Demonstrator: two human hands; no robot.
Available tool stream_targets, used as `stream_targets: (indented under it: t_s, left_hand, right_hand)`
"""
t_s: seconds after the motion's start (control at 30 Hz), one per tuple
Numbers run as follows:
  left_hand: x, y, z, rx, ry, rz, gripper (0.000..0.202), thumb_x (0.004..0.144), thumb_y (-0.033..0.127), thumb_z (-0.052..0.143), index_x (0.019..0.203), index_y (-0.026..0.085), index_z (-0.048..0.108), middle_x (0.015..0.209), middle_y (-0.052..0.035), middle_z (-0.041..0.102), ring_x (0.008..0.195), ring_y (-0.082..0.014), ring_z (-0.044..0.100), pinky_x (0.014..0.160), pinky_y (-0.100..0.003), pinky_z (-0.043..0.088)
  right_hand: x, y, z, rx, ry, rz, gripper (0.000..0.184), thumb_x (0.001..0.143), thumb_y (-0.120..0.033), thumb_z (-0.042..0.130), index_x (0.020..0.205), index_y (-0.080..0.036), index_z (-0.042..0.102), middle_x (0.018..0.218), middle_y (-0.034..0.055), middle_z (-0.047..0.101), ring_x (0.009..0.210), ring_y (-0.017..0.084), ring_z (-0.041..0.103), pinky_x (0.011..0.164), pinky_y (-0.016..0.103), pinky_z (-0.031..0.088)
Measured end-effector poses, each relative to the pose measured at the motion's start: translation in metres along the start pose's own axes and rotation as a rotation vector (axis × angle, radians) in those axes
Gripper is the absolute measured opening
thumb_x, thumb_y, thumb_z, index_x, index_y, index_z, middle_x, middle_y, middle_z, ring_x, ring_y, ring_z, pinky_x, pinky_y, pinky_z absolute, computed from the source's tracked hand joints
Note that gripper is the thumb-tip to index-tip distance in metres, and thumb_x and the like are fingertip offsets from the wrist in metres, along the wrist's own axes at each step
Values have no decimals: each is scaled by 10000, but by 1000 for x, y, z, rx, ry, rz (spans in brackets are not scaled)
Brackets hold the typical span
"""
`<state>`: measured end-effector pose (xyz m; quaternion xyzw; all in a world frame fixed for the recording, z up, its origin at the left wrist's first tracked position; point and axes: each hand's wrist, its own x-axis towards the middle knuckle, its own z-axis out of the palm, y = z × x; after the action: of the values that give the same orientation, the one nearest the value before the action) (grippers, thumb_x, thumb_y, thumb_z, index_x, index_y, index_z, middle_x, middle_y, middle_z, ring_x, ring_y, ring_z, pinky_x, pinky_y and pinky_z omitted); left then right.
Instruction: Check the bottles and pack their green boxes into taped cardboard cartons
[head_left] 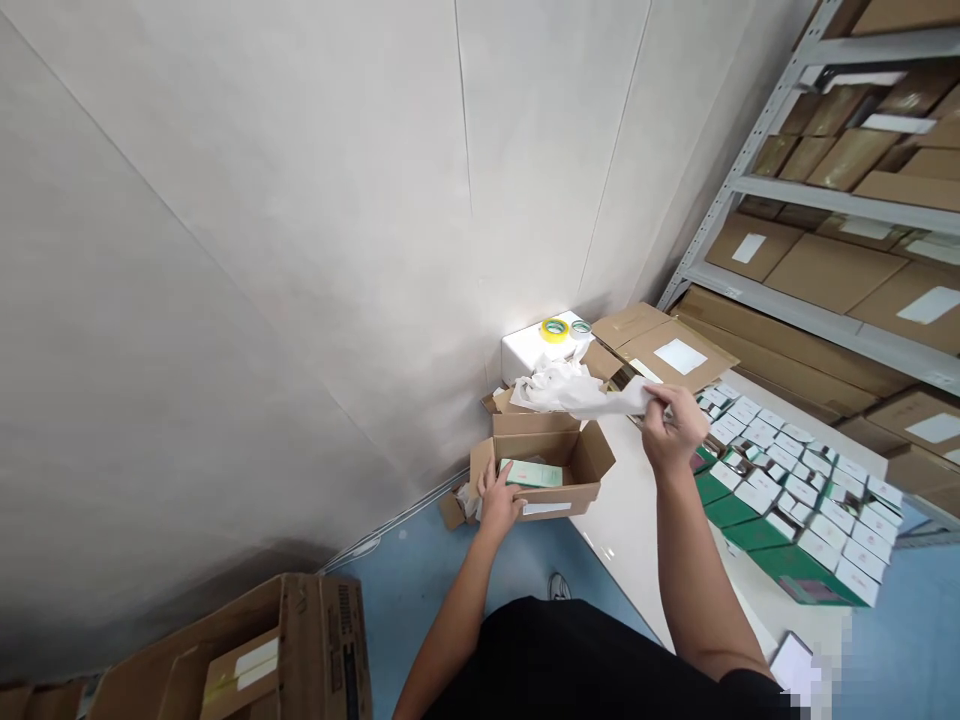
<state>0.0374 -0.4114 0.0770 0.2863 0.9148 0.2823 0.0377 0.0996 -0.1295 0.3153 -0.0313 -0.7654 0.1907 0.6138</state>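
Observation:
An open cardboard box point(571, 455) sits at the left edge of a white table point(637, 520). My left hand point(496, 500) rests on the box's near left flap, fingers closed on a pale green carton point(534, 473) lying inside it. My right hand point(675, 425) is raised over the table, pinching a crumpled sheet of white packing paper point(574, 392) that trails to the left above the box.
Several green-and-white cartons point(795, 500) stand in rows on the table's right. A flat brown box point(664, 345), tape rolls point(555, 329) on a white block, metal shelving point(840, 200) with boxes at right, another open box point(247, 655) at lower left.

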Motion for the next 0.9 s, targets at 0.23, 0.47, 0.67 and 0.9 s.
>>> stream_targets:
  t_s: [0.23,0.47,0.67,0.9]
  left_hand:
    - [-16,-11,0,-32,-66,59,49,805,229,788,762,252,780,1622,-25,470,1595,-420,140,1237,-704,145]
    - [-31,-12,11,-56,-110,132,14,823,252,788,810,257,793,1617,-33,477,1594,-423,136,1228,-719,180]
    - [-35,4,21,-26,-133,217,52,808,225,803,823,274,798,1611,-7,484,1600,-390,143,1238,-684,207]
    - [-13,56,45,-18,-192,290,82,810,195,787,835,271,808,1604,-24,491,1590,-417,165,1239,-697,185]
  right_hand:
    - [-51,-47,-12,35,-133,117,243,881,-100,533,858,-241,729,815,34,733,759,206,711,742,352,585]
    - [-150,-27,17,-52,-535,446,304,846,-144,491,979,-220,754,957,74,770,893,238,717,860,374,581]
    - [-221,3,20,-122,-1157,611,413,846,-109,571,1213,-168,749,1258,150,733,1174,283,678,1070,402,489]
    - [-238,48,-26,-209,-1232,654,427,946,-247,628,1355,-152,701,1545,219,525,1476,343,453,1205,466,372]
